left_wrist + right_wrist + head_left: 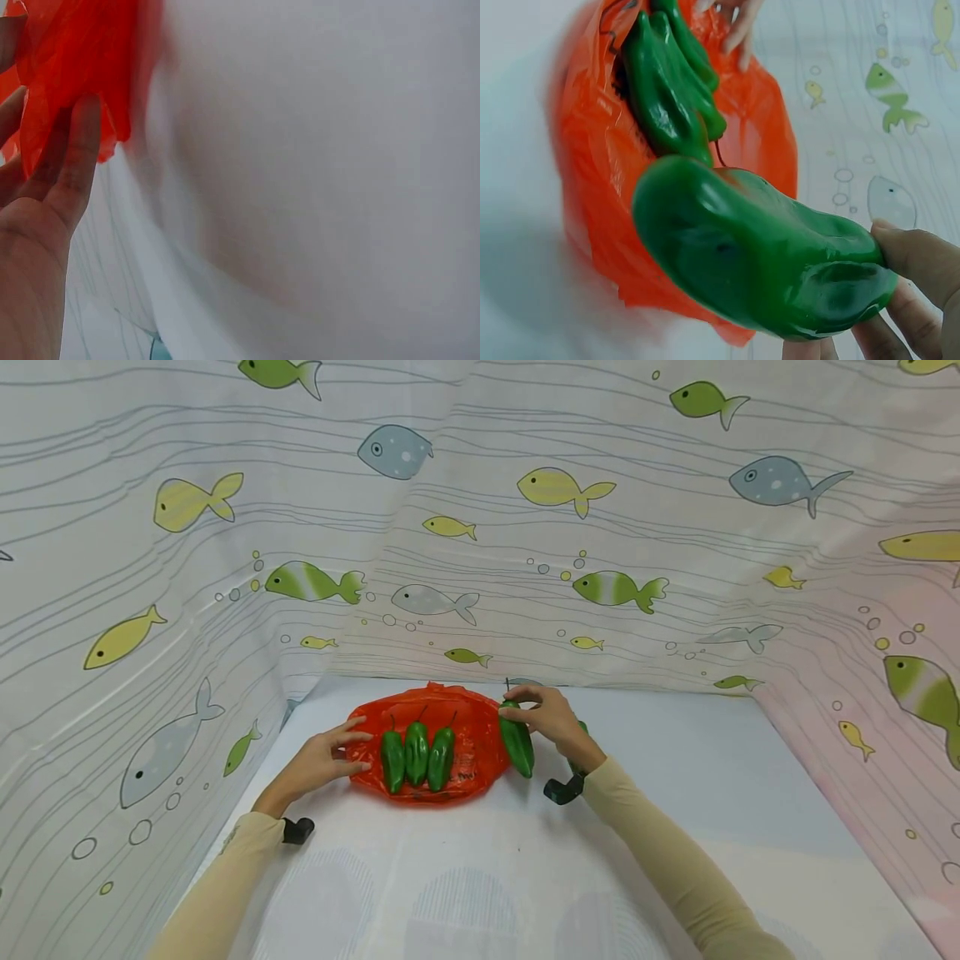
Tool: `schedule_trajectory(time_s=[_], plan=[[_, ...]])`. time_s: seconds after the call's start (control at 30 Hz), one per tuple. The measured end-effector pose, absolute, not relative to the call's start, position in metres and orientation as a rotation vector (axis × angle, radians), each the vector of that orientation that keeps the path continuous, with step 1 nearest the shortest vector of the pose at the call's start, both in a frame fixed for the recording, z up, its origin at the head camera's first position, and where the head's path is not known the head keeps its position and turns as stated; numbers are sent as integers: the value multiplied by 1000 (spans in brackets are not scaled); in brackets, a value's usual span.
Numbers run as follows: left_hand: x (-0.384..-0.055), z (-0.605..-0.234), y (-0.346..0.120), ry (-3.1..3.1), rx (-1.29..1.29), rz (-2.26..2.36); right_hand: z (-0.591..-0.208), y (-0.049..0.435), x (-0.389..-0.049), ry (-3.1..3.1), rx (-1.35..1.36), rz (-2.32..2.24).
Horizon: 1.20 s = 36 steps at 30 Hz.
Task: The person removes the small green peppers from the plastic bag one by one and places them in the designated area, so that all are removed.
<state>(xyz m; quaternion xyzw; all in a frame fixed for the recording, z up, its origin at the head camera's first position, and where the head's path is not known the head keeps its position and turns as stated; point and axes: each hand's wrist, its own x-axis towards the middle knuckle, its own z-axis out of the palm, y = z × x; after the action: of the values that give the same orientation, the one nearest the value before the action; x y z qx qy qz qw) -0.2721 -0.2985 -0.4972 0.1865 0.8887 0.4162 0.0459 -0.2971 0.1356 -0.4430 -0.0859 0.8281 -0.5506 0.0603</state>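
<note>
A red plastic bag (480,743) lies spread on the table, with three green peppers (416,752) side by side on it, stems pointing away. My right hand (551,714) pinches another green pepper (517,743) near its stem end, at the bag's right edge. In the right wrist view this held pepper (757,255) fills the middle, its blunt tip toward the bag. At the bag's left side, my left hand (330,756) has its fingers spread and relaxed against the plastic. The left wrist view has these fingers (79,157) touching the crumpled red edge.
Behind my right wrist a green thing (582,727) shows, mostly hidden by the arm. White sheeting with printed fish (607,587) walls the table at the back and sides. A pale cloth with grey ovals (461,914) covers the near table.
</note>
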Motion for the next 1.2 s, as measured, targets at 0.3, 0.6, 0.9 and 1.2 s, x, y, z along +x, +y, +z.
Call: schedule_trajectory(time_s=[0.3,0.6,0.9,1.2], plan=[[-271,-497,-299,2717,559,1271,-441,153,-293,2505,-234,-1682],[-273,-499,-300,2706,571,1288,-445,173,-293,2526,-236,-1696],[-271,-498,-300,2702,558,1309,-447,194,-291,2526,-175,-1719],[-271,-500,-301,2713,552,1286,-450,214,-285,2558,-135,-1698]])
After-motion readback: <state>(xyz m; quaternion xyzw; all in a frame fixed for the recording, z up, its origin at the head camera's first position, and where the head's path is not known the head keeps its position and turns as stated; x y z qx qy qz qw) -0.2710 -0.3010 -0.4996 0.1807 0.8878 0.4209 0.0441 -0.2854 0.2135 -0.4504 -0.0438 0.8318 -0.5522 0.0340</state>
